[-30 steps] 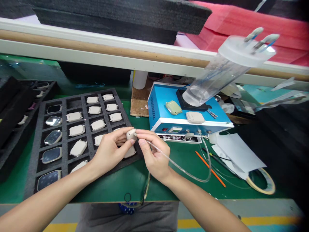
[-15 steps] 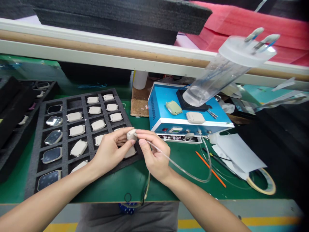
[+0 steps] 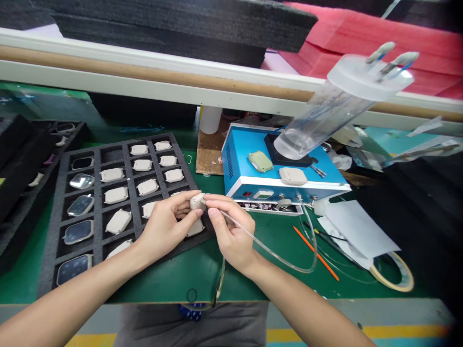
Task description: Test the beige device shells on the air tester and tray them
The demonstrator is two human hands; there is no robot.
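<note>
My left hand [image 3: 168,226] pinches a small beige casing [image 3: 197,201] between thumb and fingers, above the near right corner of a black foam tray [image 3: 97,193]. My right hand [image 3: 231,231] is closed on the end of a clear thin tube [image 3: 275,255] and holds it against the casing's side. The tube loops over the green mat to the front of a blue box machine [image 3: 275,176]. The tray holds several beige casings, with glossy screen-like pieces in its left column.
Two casings lie on top of the blue machine, beside a tilted clear cylinder [image 3: 325,113]. An orange pencil [image 3: 314,253], white paper [image 3: 354,231] and a tape ring [image 3: 396,272] lie to the right. Another black foam tray [image 3: 25,159] sits far left. A shelf rail crosses above.
</note>
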